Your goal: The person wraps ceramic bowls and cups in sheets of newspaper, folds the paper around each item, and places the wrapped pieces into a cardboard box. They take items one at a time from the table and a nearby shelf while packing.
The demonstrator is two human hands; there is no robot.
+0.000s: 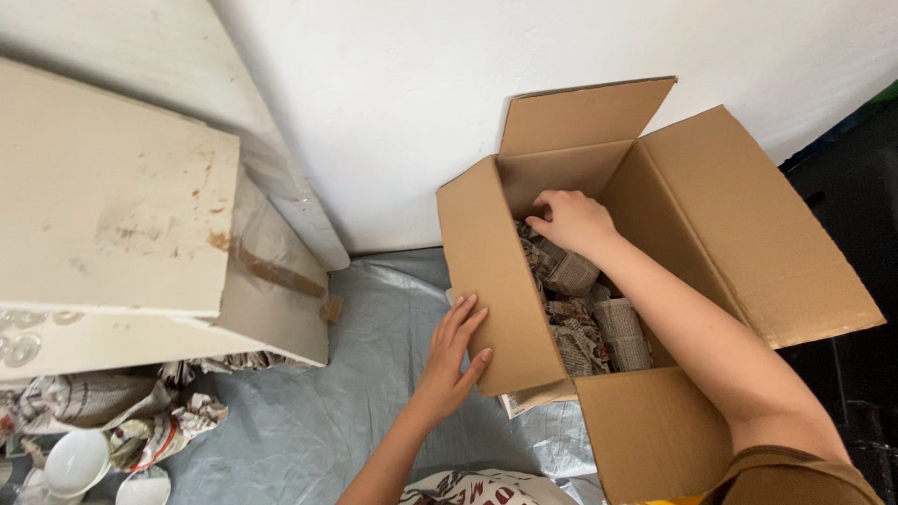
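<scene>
Head cam view, looking down. A big brown cardboard box (720, 243) sits on a gray plastic sheet (309, 421) on the floor, right next to a white wall (402, 103). All the box flaps are open & folded out.

The left hand (451, 360) lies flat on the outside of the box's left flap. Fingers are spread out & straight, palm on the cardboard. It isn't gripping anything, just pressing on the flap.

The right hand (572, 222) is down inside the box, near the back wall. Fingers are curled down onto crumpled newspaper (585, 313). Can't tell if it really grabs a wad or only touches it, bc the fingertips are hidden in the paper. The forearm goes across the box opening to the lower right.

Inside the box there are lots of scrunched newspaper wads, filling the bottom. A flat bit of printed paper (528, 400) pokes out under the box's front edge.

On the left is a white cabinet (112, 215), old & w/ brown stains. Under it, bottom left, more crumpled newspaper bundles (89, 397) sit in a pile. Next to those are white cups (77, 463), round & shiny. Upside-down clear glasses (19, 348) show at the far left edge.

At the bottom is patterned cloth (477, 488).
</scene>
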